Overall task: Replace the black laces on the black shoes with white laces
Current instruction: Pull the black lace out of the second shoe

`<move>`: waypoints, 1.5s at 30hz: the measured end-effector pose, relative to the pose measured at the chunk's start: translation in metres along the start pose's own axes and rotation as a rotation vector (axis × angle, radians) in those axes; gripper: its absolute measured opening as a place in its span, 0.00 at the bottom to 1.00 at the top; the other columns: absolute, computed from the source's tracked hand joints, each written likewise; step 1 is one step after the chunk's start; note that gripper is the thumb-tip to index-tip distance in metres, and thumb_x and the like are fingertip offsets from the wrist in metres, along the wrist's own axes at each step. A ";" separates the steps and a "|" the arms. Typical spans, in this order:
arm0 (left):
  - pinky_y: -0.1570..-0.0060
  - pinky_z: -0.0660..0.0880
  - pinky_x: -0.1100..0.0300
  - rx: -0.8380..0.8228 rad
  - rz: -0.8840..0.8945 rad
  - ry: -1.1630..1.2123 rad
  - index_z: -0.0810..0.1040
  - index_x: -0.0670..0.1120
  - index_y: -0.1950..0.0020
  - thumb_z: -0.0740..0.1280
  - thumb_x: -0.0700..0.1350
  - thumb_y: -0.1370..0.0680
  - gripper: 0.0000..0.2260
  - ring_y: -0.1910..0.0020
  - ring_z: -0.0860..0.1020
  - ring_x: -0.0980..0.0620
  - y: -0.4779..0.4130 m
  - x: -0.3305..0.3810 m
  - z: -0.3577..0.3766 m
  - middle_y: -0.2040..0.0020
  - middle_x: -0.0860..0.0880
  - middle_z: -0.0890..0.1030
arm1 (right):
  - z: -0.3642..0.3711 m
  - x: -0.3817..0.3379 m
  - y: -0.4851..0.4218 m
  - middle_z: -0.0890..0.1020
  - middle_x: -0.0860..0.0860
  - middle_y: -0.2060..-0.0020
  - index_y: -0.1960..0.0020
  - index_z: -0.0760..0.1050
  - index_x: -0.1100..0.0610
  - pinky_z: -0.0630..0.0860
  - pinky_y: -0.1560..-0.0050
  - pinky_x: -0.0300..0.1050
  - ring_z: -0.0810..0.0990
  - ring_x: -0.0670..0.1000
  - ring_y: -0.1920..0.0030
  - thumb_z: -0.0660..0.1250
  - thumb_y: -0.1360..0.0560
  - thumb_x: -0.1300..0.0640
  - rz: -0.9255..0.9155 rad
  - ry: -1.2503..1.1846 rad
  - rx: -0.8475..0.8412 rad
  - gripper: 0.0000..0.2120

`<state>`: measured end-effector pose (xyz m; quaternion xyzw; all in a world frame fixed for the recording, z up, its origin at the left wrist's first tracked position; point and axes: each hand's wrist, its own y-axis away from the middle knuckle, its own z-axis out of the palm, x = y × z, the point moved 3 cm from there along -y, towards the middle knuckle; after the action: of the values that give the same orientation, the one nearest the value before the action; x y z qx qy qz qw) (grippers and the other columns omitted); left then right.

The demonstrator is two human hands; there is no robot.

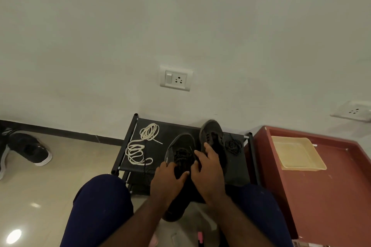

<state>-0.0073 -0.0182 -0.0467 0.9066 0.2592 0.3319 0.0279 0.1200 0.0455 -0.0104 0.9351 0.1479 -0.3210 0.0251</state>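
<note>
Red cabinet [321, 196] at right, yellow tray [297, 154] on top. Black shoe rack [176, 126] against wall, between knees. Far shoe [210, 130] on rack top, toe to wall. Near shoe [180, 144] still black-laced, toe on rack, heel toward person. Left hand [166, 182] grips near shoe's side, thumb across opening. Right hand [208, 174] on its laced top, fingers bent; pinching lace or not, cannot tell. White laces [150, 130] coiled on rack's left part. Loose black lace [233, 146] heaped just right of far shoe.
</note>
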 end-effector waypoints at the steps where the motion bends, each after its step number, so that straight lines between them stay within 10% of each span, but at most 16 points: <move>1: 0.47 0.74 0.56 -0.001 0.003 0.002 0.74 0.51 0.41 0.63 0.64 0.24 0.21 0.44 0.72 0.51 0.000 0.000 0.000 0.44 0.50 0.73 | 0.001 -0.003 -0.003 0.68 0.50 0.28 0.33 0.77 0.55 0.68 0.28 0.47 0.66 0.50 0.26 0.64 0.21 0.55 -0.025 0.038 0.022 0.17; 6: 0.47 0.73 0.57 -0.010 0.039 0.036 0.74 0.52 0.41 0.64 0.62 0.25 0.18 0.44 0.73 0.52 -0.001 -0.007 -0.002 0.46 0.52 0.72 | 0.032 0.003 -0.003 0.81 0.53 0.45 0.43 0.77 0.56 0.75 0.41 0.50 0.79 0.54 0.43 0.62 0.20 0.49 0.245 0.080 -0.263 0.13; 17: 0.49 0.73 0.55 0.033 0.099 0.016 0.80 0.48 0.46 0.62 0.52 0.21 0.11 0.47 0.78 0.47 -0.025 0.001 -0.017 0.49 0.47 0.79 | 0.044 0.019 0.021 0.68 0.51 0.27 0.22 0.62 0.53 0.68 0.30 0.47 0.71 0.52 0.30 0.61 0.25 0.40 0.123 -0.003 -0.373 0.34; 27: 0.46 0.74 0.50 -0.091 0.469 -0.525 0.75 0.46 0.39 0.60 0.45 0.19 0.10 0.38 0.71 0.45 -0.058 0.045 -0.009 0.40 0.46 0.73 | 0.051 0.017 0.026 0.71 0.53 0.30 0.27 0.63 0.52 0.76 0.43 0.58 0.78 0.61 0.39 0.57 0.19 0.53 0.061 0.055 -0.351 0.21; 33: 0.48 0.71 0.54 0.060 0.290 -0.097 0.79 0.46 0.48 0.64 0.44 0.20 0.05 0.46 0.77 0.46 -0.056 0.020 -0.004 0.47 0.47 0.79 | 0.052 0.020 0.030 0.75 0.55 0.41 0.44 0.67 0.53 0.76 0.48 0.58 0.78 0.61 0.45 0.59 0.22 0.56 0.134 0.050 -0.319 0.07; 37: 0.52 0.67 0.60 0.176 0.066 0.297 0.80 0.42 0.55 0.67 0.39 0.22 0.03 0.51 0.77 0.45 -0.054 0.003 -0.009 0.53 0.44 0.80 | 0.046 0.018 0.027 0.73 0.54 0.36 0.38 0.69 0.54 0.75 0.45 0.55 0.77 0.60 0.42 0.57 0.21 0.59 0.138 0.083 -0.285 0.13; 45: 0.50 0.75 0.54 0.092 0.422 -0.121 0.81 0.48 0.45 0.64 0.44 0.20 0.08 0.48 0.72 0.50 -0.046 0.013 -0.010 0.47 0.48 0.74 | 0.044 0.014 0.028 0.70 0.53 0.37 0.36 0.70 0.55 0.75 0.47 0.52 0.70 0.54 0.38 0.56 0.21 0.59 0.066 0.271 -0.259 0.14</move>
<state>-0.0265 0.0264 -0.0414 0.9593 0.0765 0.2631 -0.0682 0.1128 0.0158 -0.0548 0.9631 0.1591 -0.1693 0.1358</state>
